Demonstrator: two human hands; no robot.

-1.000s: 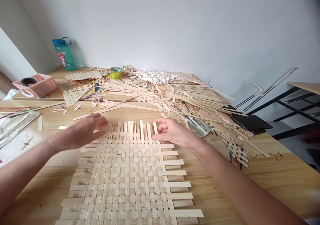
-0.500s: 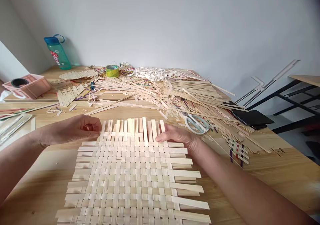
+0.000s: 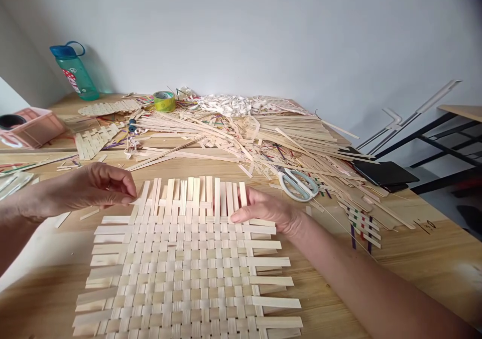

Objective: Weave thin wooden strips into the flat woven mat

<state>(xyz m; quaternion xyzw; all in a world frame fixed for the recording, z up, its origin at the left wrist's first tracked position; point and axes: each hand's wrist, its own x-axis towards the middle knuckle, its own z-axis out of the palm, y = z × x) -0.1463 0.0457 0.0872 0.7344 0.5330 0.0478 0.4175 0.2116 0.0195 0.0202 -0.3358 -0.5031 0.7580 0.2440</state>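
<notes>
A woven mat (image 3: 188,268) of pale flat wood strips fills the lower middle of the view, with loose strip ends sticking out along its sides and far edge. My left hand (image 3: 101,186) is at its far left corner, thumb and fingers pinched on the end of a thin crosswise wood strip (image 3: 205,205). That strip passes over and under the upright ends, apart from the tighter weave below. My right hand (image 3: 265,211) grips the far right corner, thumb on top and the other fingers hidden behind the strips.
White-handled scissors (image 3: 298,184) lie beyond my right hand. Loose wood strips (image 3: 226,133) are heaped along the back. A yellow-green tape roll (image 3: 164,103), a teal bottle (image 3: 77,78) and a pink basket (image 3: 39,130) stand at the back left. A black flat object (image 3: 386,175) lies right.
My left hand has moved left and slightly away from the corner, pinching the crosswise strip's end. The mat and my right hand have shifted slightly left in view.
</notes>
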